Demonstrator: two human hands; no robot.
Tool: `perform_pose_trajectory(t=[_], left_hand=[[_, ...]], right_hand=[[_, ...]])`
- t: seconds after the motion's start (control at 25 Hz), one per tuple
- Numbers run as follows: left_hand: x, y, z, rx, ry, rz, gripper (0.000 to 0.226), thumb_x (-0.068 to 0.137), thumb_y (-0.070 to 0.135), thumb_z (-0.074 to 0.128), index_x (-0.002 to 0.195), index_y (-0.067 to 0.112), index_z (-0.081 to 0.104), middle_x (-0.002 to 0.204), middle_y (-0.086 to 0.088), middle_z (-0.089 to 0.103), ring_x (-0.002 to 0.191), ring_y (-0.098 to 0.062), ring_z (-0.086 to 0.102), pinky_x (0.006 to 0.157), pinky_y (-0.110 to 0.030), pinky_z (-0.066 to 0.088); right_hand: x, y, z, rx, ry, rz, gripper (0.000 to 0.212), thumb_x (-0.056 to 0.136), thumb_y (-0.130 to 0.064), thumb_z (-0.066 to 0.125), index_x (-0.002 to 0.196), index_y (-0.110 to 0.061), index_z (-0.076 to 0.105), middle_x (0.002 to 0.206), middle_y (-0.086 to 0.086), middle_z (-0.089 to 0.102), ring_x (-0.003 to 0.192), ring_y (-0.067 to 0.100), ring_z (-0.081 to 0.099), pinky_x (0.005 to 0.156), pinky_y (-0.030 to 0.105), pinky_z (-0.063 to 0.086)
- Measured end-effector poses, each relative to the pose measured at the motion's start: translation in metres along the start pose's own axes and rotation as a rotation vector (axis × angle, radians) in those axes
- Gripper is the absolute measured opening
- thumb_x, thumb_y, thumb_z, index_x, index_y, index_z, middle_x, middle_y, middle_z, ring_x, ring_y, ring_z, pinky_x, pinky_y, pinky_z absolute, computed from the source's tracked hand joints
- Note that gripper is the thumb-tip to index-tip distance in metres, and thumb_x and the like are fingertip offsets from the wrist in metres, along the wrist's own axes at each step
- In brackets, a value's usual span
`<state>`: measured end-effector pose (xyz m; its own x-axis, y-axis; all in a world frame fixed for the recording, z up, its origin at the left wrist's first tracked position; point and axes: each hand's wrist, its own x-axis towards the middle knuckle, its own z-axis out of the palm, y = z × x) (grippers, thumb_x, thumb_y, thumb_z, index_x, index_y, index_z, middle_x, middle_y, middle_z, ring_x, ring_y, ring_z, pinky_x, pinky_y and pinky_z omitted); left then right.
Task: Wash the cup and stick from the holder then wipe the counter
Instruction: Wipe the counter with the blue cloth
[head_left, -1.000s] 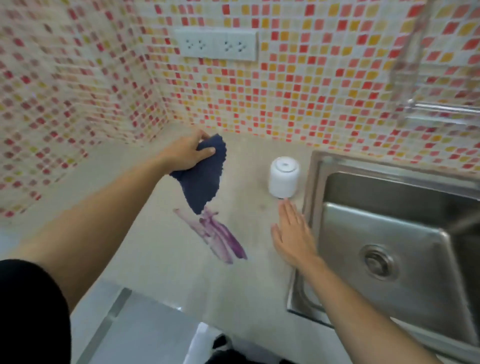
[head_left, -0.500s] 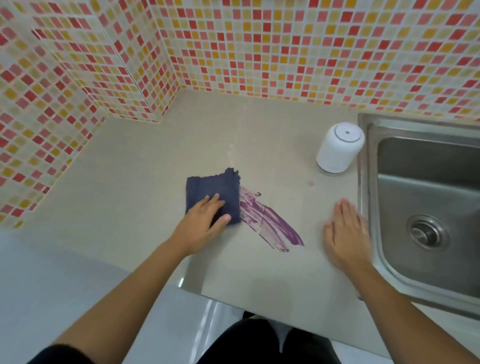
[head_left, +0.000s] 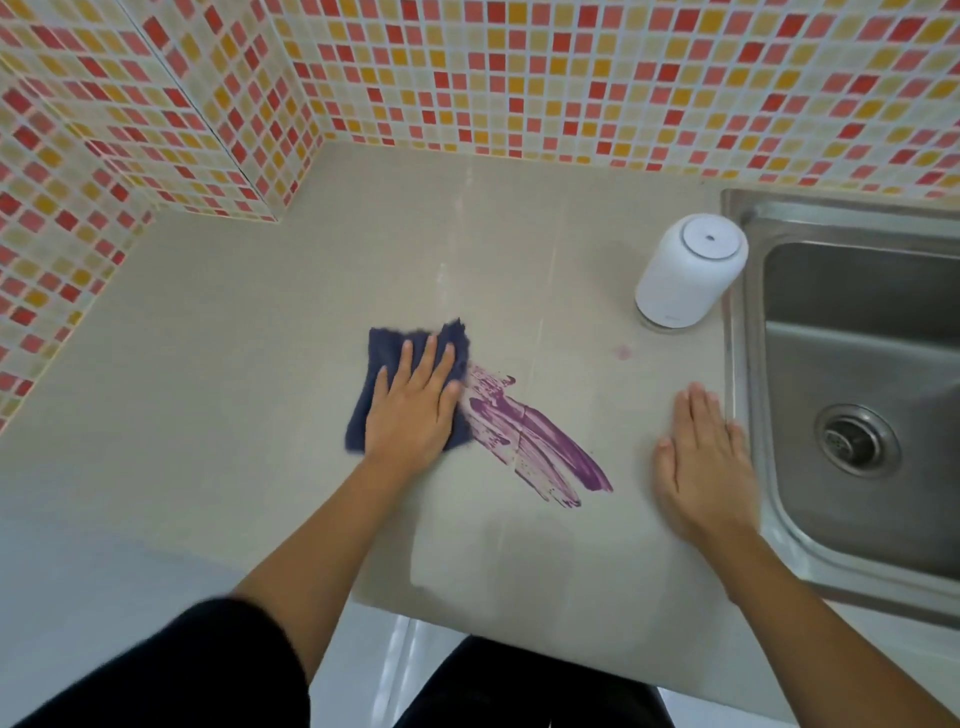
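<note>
My left hand (head_left: 413, 410) lies flat with straight fingers on a dark blue cloth (head_left: 387, 353), pressing it onto the beige counter (head_left: 234, 364). Right beside the cloth's right edge, a purple smear (head_left: 540, 447) runs diagonally toward the front right. My right hand (head_left: 701, 457) rests palm down, fingers straight, on the counter next to the sink's left rim. A white cup (head_left: 685, 275) stands upside down at the back, close to the sink. No stick or holder is in view.
A steel sink (head_left: 857, 374) with a drain (head_left: 857, 439) fills the right side. Mosaic-tiled walls (head_left: 519, 78) close the counter at the back and left. A faint pink spot (head_left: 622, 352) lies near the cup. The counter's front edge runs below my arms.
A second ago my left hand held the cloth in the air near the back wall. It has since brought the cloth down flat next to the smear. The right hand has stayed put.
</note>
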<state>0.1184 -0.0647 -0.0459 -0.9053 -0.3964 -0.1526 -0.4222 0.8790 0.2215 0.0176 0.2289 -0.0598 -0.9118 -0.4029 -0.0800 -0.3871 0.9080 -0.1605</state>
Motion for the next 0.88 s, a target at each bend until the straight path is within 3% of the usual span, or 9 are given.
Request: perform_pose_trajectory(t=[0.16,0.32,0.44,0.56,0.64,0.76,0.88], left_hand=[[-0.084,-0.023,0.009,0.006,0.028,-0.018,0.055,0.097,0.038,0.013,0.148,0.017,0.014,0.154,0.005,0.011,0.144,-0.016,0.007,0.114,-0.044,0.018],[0.028,-0.018,-0.008,-0.016,0.085,-0.275,0.051,0.103,0.03,0.019,0.151,0.017,0.013,0.159,-0.003,0.01,0.147,-0.024,0.005,0.116,-0.047,0.013],[0.052,0.007,-0.004,-0.028,-0.003,-0.01,0.05,0.103,0.033,0.017,0.15,0.019,0.015,0.159,0.0,0.009,0.147,-0.019,0.002,0.117,-0.04,0.008],[-0.031,-0.011,0.006,-0.08,-0.007,0.212,0.061,0.097,0.047,0.007,0.147,0.017,0.026,0.155,0.003,0.022,0.144,-0.01,0.006,0.116,-0.03,0.006],[-0.058,-0.045,0.003,-0.061,0.065,0.089,0.06,0.097,0.045,0.01,0.145,0.013,0.028,0.153,-0.001,0.027,0.144,-0.015,0.014,0.115,-0.032,0.011],[-0.011,-0.045,-0.004,-0.072,0.1,-0.172,0.059,0.094,0.034,0.014,0.146,0.012,0.031,0.156,-0.004,0.023,0.146,-0.023,0.016,0.115,-0.042,0.017],[0.015,0.031,0.003,-0.121,0.005,0.026,0.06,0.093,0.035,0.009,0.147,0.016,0.029,0.156,-0.003,0.023,0.146,-0.02,0.014,0.116,-0.037,0.012]], right_hand=[[0.0,0.0,0.001,-0.015,0.019,-0.005,0.072,0.085,-0.038,0.006,0.145,-0.002,0.019,0.155,0.013,0.018,0.144,0.024,0.013,0.115,0.039,0.006],[0.001,0.001,0.003,-0.018,0.023,-0.012,0.071,0.085,-0.038,0.005,0.146,-0.003,0.015,0.155,0.012,0.014,0.144,0.021,0.01,0.116,0.038,0.004],[0.0,0.0,0.003,-0.003,0.016,-0.021,0.072,0.085,-0.039,0.004,0.146,-0.003,0.013,0.156,0.011,0.012,0.145,0.02,0.007,0.116,0.036,0.001],[0.001,0.001,0.002,-0.013,0.024,-0.021,0.071,0.085,-0.038,0.005,0.146,-0.003,0.014,0.156,0.012,0.013,0.145,0.021,0.008,0.116,0.037,0.003],[0.001,0.0,0.002,-0.03,0.021,-0.022,0.071,0.085,-0.037,0.005,0.146,-0.002,0.015,0.156,0.013,0.014,0.144,0.022,0.009,0.116,0.038,0.004],[0.0,0.0,0.001,-0.028,0.021,-0.024,0.072,0.085,-0.038,0.003,0.146,-0.002,0.015,0.156,0.013,0.013,0.145,0.022,0.009,0.116,0.038,0.003],[0.001,-0.001,0.001,-0.019,0.018,-0.025,0.073,0.084,-0.038,0.002,0.146,-0.003,0.014,0.156,0.012,0.012,0.145,0.021,0.008,0.116,0.037,0.002]])
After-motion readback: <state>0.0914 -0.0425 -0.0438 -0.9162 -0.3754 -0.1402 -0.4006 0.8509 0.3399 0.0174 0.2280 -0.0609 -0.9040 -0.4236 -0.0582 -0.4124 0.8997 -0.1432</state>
